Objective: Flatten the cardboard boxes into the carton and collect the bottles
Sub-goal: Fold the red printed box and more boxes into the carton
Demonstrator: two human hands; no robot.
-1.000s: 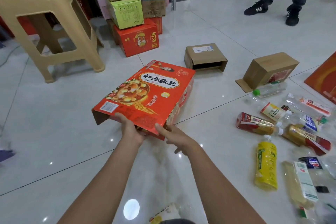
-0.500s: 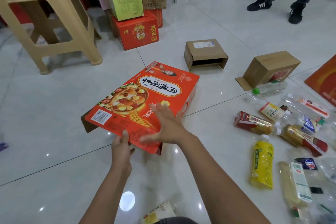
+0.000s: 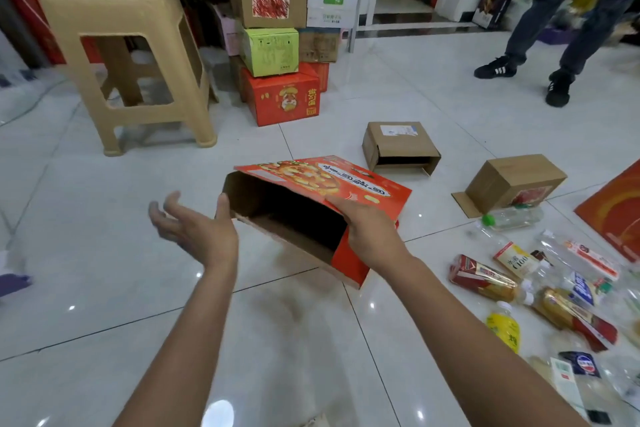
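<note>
A flat red cardboard box (image 3: 349, 182) with a food picture is tilted up, its open brown end facing me. My right hand (image 3: 370, 229) grips the near right edge of its top panel, fingers lying over the print. My left hand (image 3: 197, 232) hovers palm-up with spread fingers just left of the open end, the thumb by the box's left wall. Two open brown boxes (image 3: 398, 144) (image 3: 512, 180) lie on the floor beyond. Several bottles lie at the right, among them a red-labelled one (image 3: 481, 277), a yellow one (image 3: 504, 328) and a clear one with a green cap (image 3: 512, 217).
A tan plastic stool (image 3: 69, 55) stands at the back left with someone seated on it. Stacked cartons (image 3: 280, 97) sit behind the red box. Another person's legs (image 3: 540, 21) stand at the back right. A red carton panel (image 3: 616, 215) lies at the right edge.
The red box has swung up so its open end faces me. My left hand let go of its near edge and opened. My right hand moved from the top face to the box's right edge.
</note>
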